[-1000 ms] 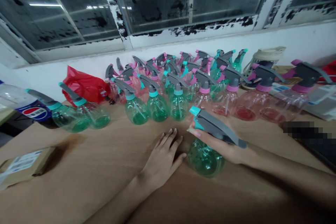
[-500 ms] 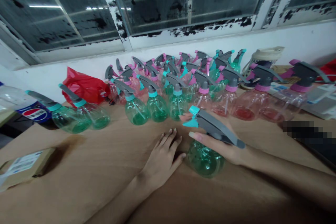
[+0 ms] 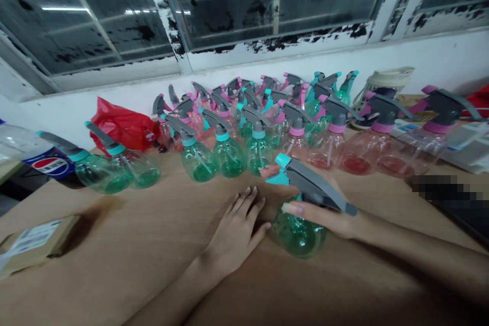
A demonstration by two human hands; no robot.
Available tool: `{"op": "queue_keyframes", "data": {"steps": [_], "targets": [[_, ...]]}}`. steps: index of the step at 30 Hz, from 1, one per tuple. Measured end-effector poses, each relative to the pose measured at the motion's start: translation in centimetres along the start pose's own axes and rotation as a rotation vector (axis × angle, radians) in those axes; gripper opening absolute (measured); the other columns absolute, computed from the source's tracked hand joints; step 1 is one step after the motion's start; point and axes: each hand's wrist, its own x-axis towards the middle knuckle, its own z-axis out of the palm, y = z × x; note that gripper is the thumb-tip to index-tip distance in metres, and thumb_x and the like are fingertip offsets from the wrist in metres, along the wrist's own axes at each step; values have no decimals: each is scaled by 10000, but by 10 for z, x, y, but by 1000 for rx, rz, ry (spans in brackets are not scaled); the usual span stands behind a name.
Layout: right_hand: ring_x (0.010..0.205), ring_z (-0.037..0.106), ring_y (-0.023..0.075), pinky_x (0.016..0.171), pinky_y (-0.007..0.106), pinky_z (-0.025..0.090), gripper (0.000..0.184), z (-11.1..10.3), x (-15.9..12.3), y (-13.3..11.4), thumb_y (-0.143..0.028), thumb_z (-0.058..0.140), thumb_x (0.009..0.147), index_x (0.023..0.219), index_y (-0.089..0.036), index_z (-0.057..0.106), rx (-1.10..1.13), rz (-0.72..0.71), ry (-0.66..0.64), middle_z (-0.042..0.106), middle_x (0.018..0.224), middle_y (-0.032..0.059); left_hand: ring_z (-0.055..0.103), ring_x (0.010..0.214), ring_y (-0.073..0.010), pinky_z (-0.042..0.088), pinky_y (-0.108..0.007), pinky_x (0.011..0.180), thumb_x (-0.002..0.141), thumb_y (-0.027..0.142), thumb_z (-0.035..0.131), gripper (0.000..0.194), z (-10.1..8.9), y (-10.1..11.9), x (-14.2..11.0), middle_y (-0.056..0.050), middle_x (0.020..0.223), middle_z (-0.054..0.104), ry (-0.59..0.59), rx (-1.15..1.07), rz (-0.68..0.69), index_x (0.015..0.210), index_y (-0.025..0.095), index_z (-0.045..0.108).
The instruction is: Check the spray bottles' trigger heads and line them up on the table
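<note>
A round green spray bottle (image 3: 300,237) with a grey and turquoise trigger head stands upright on the table in front of me. My right hand (image 3: 324,216) is around its neck just below the grey lever, thumb on the near side and fingers partly hidden behind the head. To the left of this bottle, my left hand (image 3: 239,229) lies flat on the wood with fingers spread, holding nothing. Its thumb tip is close to the bottle's side; whether they touch I cannot tell. A front-row green spray bottle (image 3: 260,155) stands just beyond my right fingertips.
Several pink spray bottles (image 3: 353,155) and green ones crowd the back of the wooden table (image 3: 160,244). At left are a Pepsi bottle (image 3: 49,163), a red plastic bag (image 3: 122,125) and a small cardboard box (image 3: 42,242). A beige-lidded jug (image 3: 387,86) stands back right.
My right thumb has slid a little to the right and down, uncovering more of the bottle's neck. The bottle and my left hand stay in place.
</note>
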Motion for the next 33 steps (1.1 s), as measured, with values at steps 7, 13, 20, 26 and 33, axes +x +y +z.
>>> {"op": "queue_keyframes", "data": {"steps": [7,13,20,26,33], "targets": [[934,655,203,858,342,517,402,0,4,-3,-347,709,758,1137,-251,615,34,-77,40,689,1040,34,423,1310,-299,380,-476,1062,964,380,445,465,-1,0,1,-182,1409,462,-3,0,2,1328,91,459],[1004,649,208,908,360,517,342,2,5,-5,-309,699,776,1110,-292,629,7,-54,44,683,1111,19,393,1331,-311,403,-486,1042,957,373,461,473,-2,1,1,-199,1407,459,-14,26,5,1327,78,453],[884,666,196,833,353,543,315,3,6,-4,-319,695,777,1080,-256,634,-63,-97,80,689,1011,18,332,1367,-303,356,-491,1080,959,379,461,479,-1,1,1,-191,1418,449,-24,1,-1,1333,80,443],[664,644,187,665,358,573,192,5,7,3,-419,671,787,864,-245,636,-122,-15,90,675,793,14,352,1357,-302,355,-492,1081,961,377,455,479,-1,1,2,-198,1439,417,-26,-12,-7,1331,72,445],[534,556,131,598,322,555,224,5,8,-1,-416,669,788,931,-246,645,-111,-8,94,660,801,2,353,1355,-307,377,-496,1062,966,387,435,486,0,0,1,-193,1413,452,-16,6,0,1340,77,432]]}}
